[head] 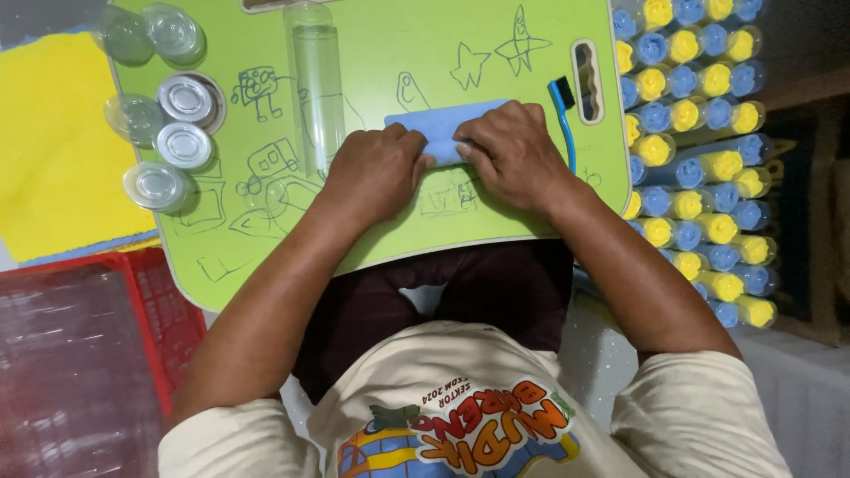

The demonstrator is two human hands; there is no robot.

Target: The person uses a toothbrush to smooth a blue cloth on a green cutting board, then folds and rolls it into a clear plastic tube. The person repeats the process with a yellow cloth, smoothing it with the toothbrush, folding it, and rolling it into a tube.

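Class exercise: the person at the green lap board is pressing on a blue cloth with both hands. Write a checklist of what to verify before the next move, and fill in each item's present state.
1. Both hands on the blue cloth: ok; left hand and right hand press its near edge.
2. Cloth lies flat on the green board: ok at the visible far part; under the hands, cannot tell.
3. Clear tube close at the left hand: ok, lying beside the cloth.
4. Clear caps within reach: ok, clustered at the board's left edge.
5. Blue brush off the cloth: ok, lying right of it.
6. Tube empty: cannot tell.
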